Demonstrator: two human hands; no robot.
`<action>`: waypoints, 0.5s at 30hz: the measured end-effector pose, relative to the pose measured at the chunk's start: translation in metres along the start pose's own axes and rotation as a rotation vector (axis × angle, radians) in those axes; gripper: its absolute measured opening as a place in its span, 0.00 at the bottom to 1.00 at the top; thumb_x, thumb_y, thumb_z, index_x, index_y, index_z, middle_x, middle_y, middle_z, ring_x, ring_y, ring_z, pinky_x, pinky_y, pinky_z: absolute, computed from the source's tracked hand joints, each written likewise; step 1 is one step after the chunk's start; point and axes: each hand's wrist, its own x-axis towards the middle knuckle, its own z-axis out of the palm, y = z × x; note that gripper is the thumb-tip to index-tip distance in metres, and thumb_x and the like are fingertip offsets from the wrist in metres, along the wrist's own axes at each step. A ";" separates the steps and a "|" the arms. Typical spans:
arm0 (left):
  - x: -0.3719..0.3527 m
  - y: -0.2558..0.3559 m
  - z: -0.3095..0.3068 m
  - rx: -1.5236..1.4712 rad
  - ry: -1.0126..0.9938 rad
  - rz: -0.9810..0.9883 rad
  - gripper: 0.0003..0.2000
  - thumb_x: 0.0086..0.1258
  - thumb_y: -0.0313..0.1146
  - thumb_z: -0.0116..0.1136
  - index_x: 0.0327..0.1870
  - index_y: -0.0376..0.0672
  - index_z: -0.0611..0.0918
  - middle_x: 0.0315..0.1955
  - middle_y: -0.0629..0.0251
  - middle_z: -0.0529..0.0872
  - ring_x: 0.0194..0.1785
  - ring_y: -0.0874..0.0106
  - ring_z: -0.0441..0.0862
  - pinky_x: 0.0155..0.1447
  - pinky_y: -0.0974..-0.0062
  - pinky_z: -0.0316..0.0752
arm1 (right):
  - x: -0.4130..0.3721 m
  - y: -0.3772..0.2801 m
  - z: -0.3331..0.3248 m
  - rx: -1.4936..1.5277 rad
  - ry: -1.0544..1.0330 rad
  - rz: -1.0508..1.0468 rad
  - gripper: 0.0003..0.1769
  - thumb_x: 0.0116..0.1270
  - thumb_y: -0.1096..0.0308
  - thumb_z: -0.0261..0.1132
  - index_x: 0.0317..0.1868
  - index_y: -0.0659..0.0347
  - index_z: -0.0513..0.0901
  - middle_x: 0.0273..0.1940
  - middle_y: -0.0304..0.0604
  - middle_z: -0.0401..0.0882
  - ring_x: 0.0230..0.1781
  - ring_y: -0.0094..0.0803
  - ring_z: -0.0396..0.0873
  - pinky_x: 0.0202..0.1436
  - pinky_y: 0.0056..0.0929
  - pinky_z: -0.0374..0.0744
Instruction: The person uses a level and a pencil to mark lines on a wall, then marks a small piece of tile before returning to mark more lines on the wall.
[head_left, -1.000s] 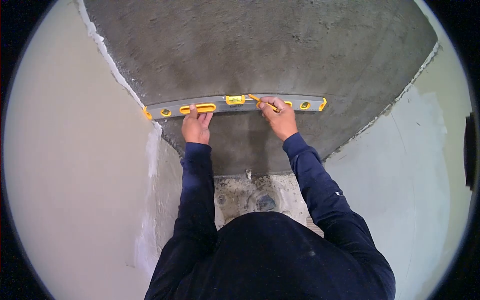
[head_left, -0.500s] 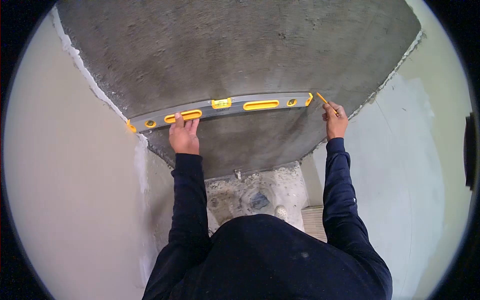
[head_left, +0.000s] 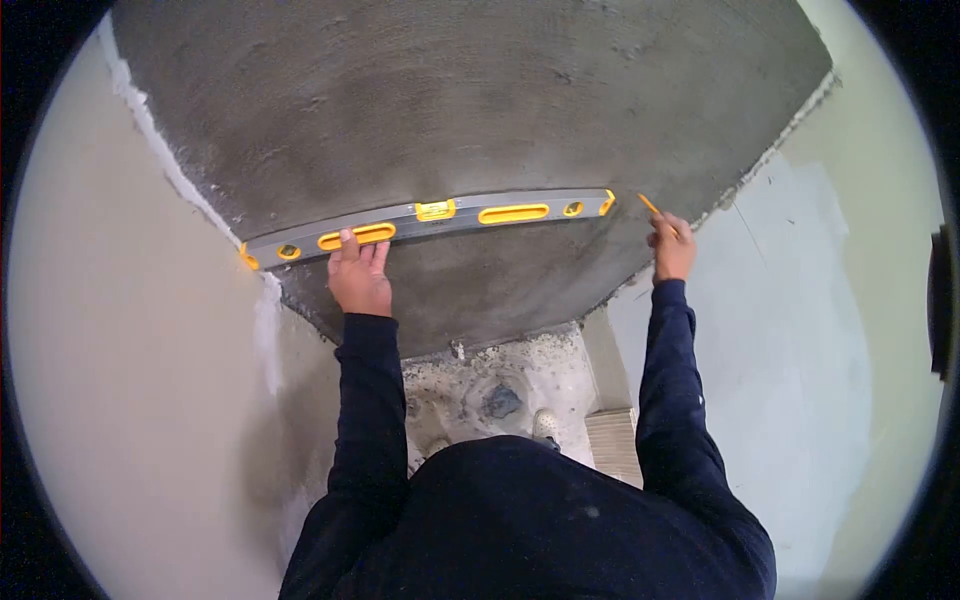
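A long grey spirit level [head_left: 465, 212] with yellow end caps, vials and grip slots lies against the dark grey cement wall [head_left: 480, 110]. Its left end meets the wall's left edge. My left hand [head_left: 361, 275] grips it from below at the left slot, the thumb over the slot's yellow rim. To the right of the level's right end, my right hand [head_left: 673, 247] holds a thin orange pencil [head_left: 650, 205], which points up and to the left. The pencil is apart from the level. Whether its tip touches the cement, I cannot tell.
Pale side walls [head_left: 150, 330] stand on the left and right [head_left: 760, 330]. Below is a rough, stained floor [head_left: 470, 385] with a dark round patch, and my light shoes [head_left: 545, 425] on it. A ribbed beige piece [head_left: 613, 445] lies at the lower right.
The view has shifted a little, so the level and my left hand appear slightly further left. The gap between the pencil and the level's right end has widened. Both hands keep their hold.
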 end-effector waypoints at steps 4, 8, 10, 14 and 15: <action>0.001 -0.002 -0.009 0.192 -0.042 0.077 0.14 0.74 0.40 0.54 0.48 0.38 0.72 0.43 0.59 0.79 0.49 0.63 0.81 0.54 0.61 0.80 | -0.057 -0.039 0.050 0.118 -0.192 -0.022 0.11 0.66 0.65 0.65 0.42 0.65 0.81 0.32 0.42 0.83 0.26 0.23 0.77 0.29 0.21 0.76; -0.003 0.002 0.008 -0.132 0.082 0.007 0.11 0.72 0.35 0.57 0.48 0.39 0.73 0.41 0.63 0.80 0.44 0.69 0.82 0.51 0.61 0.82 | -0.151 -0.095 0.155 0.032 -0.701 -0.227 0.11 0.68 0.63 0.64 0.44 0.62 0.82 0.36 0.41 0.84 0.31 0.23 0.79 0.35 0.23 0.78; -0.001 0.000 0.009 -0.126 0.127 0.006 0.12 0.72 0.35 0.57 0.48 0.39 0.73 0.43 0.63 0.80 0.43 0.69 0.82 0.49 0.64 0.82 | -0.196 -0.125 0.203 0.049 -0.864 -0.435 0.12 0.67 0.64 0.64 0.46 0.63 0.82 0.38 0.47 0.84 0.40 0.32 0.83 0.44 0.28 0.78; 0.017 -0.018 -0.027 -0.705 -0.291 -0.179 0.13 0.72 0.35 0.58 0.49 0.38 0.73 0.42 0.61 0.80 0.43 0.70 0.82 0.46 0.68 0.81 | -0.257 -0.165 0.278 0.048 -0.993 -0.694 0.11 0.65 0.61 0.62 0.43 0.57 0.82 0.38 0.51 0.83 0.38 0.51 0.81 0.41 0.40 0.79; 0.012 -0.020 -0.024 -0.701 -0.299 -0.159 0.13 0.72 0.35 0.58 0.49 0.38 0.73 0.42 0.61 0.80 0.44 0.70 0.82 0.46 0.69 0.81 | -0.266 -0.170 0.291 0.026 -1.031 -0.706 0.11 0.65 0.62 0.61 0.43 0.57 0.82 0.38 0.50 0.83 0.38 0.49 0.81 0.42 0.38 0.79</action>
